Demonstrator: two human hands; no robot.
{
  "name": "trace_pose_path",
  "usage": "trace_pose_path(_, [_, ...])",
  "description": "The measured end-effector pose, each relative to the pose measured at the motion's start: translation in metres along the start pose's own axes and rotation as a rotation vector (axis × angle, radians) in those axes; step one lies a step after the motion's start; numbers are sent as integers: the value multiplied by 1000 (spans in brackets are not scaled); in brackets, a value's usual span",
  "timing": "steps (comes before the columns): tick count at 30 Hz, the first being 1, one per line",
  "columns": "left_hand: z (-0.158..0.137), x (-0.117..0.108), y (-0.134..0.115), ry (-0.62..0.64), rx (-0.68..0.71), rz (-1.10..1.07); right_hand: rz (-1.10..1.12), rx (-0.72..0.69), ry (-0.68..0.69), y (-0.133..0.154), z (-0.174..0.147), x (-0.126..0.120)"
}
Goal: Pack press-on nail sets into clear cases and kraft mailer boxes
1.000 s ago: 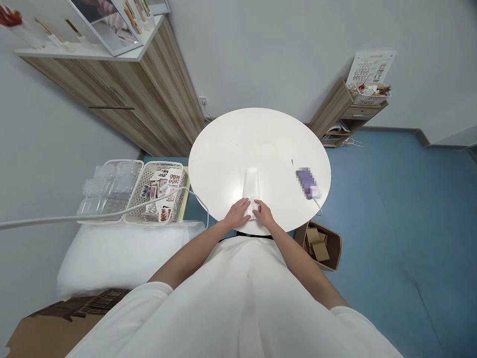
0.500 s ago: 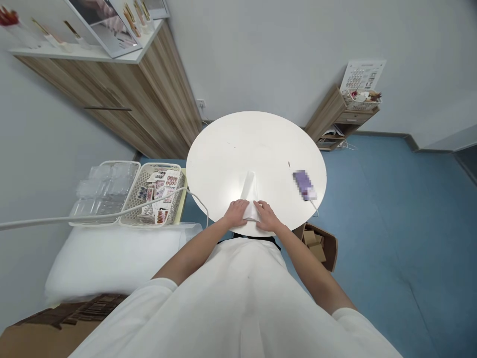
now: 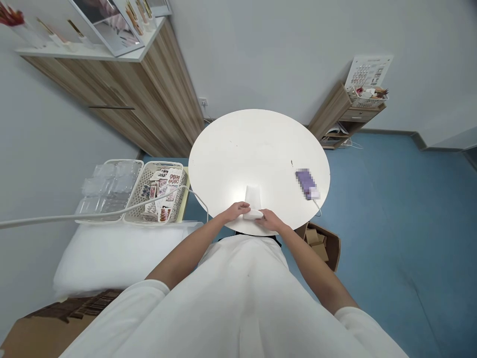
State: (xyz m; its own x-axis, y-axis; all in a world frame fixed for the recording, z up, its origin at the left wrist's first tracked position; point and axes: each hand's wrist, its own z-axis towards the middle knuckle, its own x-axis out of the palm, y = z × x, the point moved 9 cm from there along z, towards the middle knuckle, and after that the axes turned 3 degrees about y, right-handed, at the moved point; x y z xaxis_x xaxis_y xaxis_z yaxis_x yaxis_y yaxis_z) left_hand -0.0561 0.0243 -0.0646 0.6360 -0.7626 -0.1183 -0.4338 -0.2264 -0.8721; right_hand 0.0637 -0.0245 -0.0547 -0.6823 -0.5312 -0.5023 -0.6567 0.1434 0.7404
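Observation:
A white strip of thin, soft-looking sheet (image 3: 253, 197) lies lengthwise near the front edge of the round white table (image 3: 257, 134). Its near end is folded or rolled into a thicker crosswise band. My left hand (image 3: 235, 211) pinches the left end of that band, thumb and fingers close together. At the right end, my right hand (image 3: 270, 220) is closed on the band, its fingers partly behind it. Whether the strip is paper or foam, or has something inside, I cannot tell.
A purple phone-like object (image 3: 305, 183), blurred out, lies on the table's right with a white cable. Left stand a basket of press-on nail cards (image 3: 171, 191), a basket of clear plastic boxes (image 3: 112, 186) and a white plastic roll (image 3: 119, 258). A cardboard box (image 3: 333, 248) sits lower right.
The strip's far end has come nearer to me and looks wider and squarer. Its near end now forms a raised crosswise band. My hands have shifted from lying over its sides to gripping the band's ends.

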Motion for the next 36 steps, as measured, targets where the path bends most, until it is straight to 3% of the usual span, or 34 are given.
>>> trace_pose_path(6, [15,-6,25,-128,-52,-227,375,110,46,-20,27,-8])
trace_pose_path(12, [22,-11,23,-281,-30,-110,294,269,-136,-36,42,-20])
trace_pose_path(20, [10,-28,23,-579,-112,90,170,441,-303,-45,38,-18])
trace_pose_path(24, [13,-26,19,-569,-64,141,160,480,-393,-44,31,-20])
trace_pose_path(32, [8,-11,18,-569,-104,126,157,299,-618,-35,7,-23])
trace_pose_path(36, [0,-5,21,-600,-134,123,210,241,-622,-44,-5,-18])
